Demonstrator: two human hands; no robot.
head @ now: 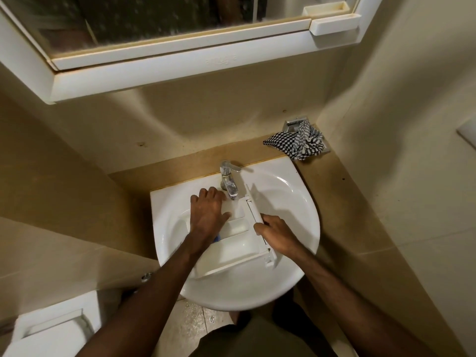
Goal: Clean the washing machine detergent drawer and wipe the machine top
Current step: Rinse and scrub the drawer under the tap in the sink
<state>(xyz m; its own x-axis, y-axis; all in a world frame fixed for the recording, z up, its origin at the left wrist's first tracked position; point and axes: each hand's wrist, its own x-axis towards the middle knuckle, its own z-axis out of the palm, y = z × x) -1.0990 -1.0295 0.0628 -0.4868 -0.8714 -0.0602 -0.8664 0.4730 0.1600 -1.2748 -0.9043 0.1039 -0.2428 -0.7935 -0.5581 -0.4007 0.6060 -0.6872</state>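
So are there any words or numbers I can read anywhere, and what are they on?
Mirror cabinet: raised lettering on the bottom rail near the middle, too faint and blurred to read.
Detergent drawer: no readable markings.
Faucet: no readable markings.
Checkered cloth: pattern only, no words.

White drawer (239,243), white sink (291,191); black-white checked cloth (296,144).
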